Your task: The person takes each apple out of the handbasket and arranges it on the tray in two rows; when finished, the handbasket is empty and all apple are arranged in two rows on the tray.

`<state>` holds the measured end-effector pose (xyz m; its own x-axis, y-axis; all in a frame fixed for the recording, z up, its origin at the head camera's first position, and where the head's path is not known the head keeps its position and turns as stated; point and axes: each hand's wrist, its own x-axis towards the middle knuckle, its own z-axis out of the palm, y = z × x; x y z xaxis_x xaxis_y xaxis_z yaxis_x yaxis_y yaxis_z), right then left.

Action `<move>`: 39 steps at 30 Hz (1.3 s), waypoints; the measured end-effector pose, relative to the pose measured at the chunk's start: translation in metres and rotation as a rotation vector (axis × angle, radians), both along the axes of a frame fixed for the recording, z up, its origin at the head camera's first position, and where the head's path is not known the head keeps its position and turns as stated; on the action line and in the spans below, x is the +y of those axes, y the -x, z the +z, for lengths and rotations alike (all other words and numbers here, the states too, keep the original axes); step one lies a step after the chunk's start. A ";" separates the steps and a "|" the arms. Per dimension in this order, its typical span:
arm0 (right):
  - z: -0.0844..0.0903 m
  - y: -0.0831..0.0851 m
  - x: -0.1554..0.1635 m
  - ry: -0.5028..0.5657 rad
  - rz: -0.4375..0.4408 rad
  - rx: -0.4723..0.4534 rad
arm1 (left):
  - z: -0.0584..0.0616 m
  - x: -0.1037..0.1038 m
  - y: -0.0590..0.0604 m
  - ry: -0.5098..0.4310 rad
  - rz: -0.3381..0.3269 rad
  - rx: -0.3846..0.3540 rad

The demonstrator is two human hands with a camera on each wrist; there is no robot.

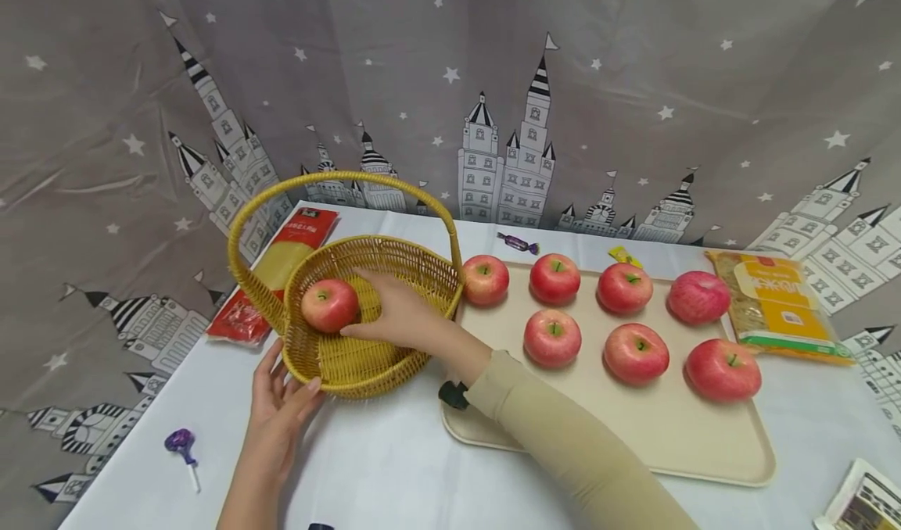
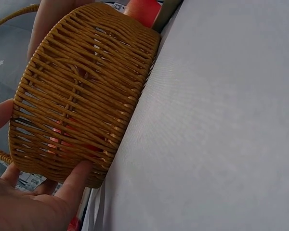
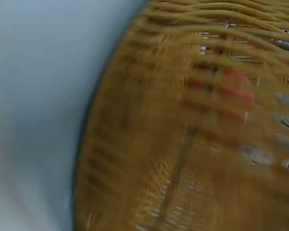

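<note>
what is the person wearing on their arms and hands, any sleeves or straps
The right arm wears a long, close-fitting beige sleeve that ends at the wrist, where a small black device sits. The right hand is bare, with no glove. The left hand and its forearm are bare too: no sleeve, glove or ring shows.

Seven red apples (image 1: pixel 637 311) lie on a beige rectangular plastic tray (image 1: pixel 704 444) at the right. A yellow snack packet (image 1: pixel 777 307) lies right of it, a red-and-yellow noodle packet (image 1: pixel 281 268) far left, and a purple lollipop (image 1: pixel 181 445) near left on the white tablecloth (image 1: pixel 394 467).
</note>
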<state>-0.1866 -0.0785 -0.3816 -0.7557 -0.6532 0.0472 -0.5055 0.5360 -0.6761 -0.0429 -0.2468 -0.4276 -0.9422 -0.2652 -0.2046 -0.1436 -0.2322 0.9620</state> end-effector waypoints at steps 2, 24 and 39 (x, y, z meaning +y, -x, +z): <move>-0.005 0.003 -0.015 -0.015 -0.027 -0.029 | -0.001 0.000 0.001 0.002 -0.009 0.007; 0.017 -0.009 -0.014 0.132 -0.069 0.101 | -0.002 -0.006 -0.002 -0.002 -0.014 0.028; 0.011 -0.030 0.151 -0.060 -0.175 0.014 | -0.002 -0.005 -0.001 0.007 -0.020 0.015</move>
